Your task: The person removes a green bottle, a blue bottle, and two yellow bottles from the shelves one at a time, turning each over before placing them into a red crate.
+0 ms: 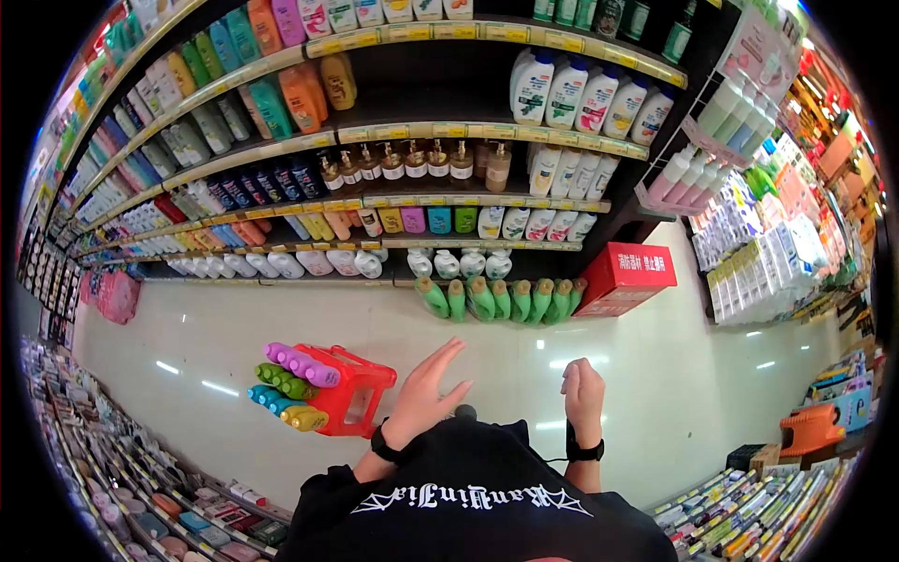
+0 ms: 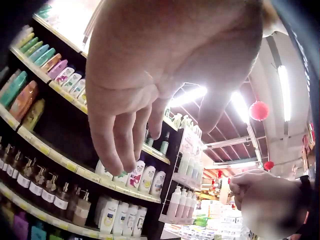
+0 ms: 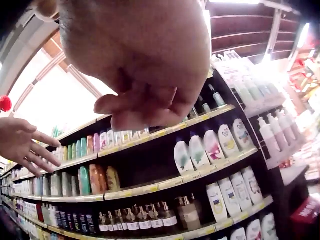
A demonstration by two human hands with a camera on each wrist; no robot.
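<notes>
My left hand (image 1: 423, 401) is raised in front of the chest, its fingers straight and spread a little, with nothing in it. In the left wrist view the open palm (image 2: 165, 60) faces the camera. My right hand (image 1: 584, 398) is held up on the other side, fingers curled in and no object showing among them; the right wrist view shows the same curled fingers (image 3: 145, 107). Nearest the left hand, on the floor, is a red plastic stool (image 1: 361, 379) with purple bottles (image 1: 302, 363), green bottles (image 1: 286, 381), blue bottles (image 1: 275, 401) and yellow bottles (image 1: 304, 418).
Ahead stands a long shelf (image 1: 431, 129) of shampoo and pump bottles, with a bare stretch beside the white bottles (image 1: 585, 98). Green bottles (image 1: 501, 300) line the floor at its foot, beside a red box (image 1: 626, 279). Low goods racks (image 1: 159, 496) flank me behind.
</notes>
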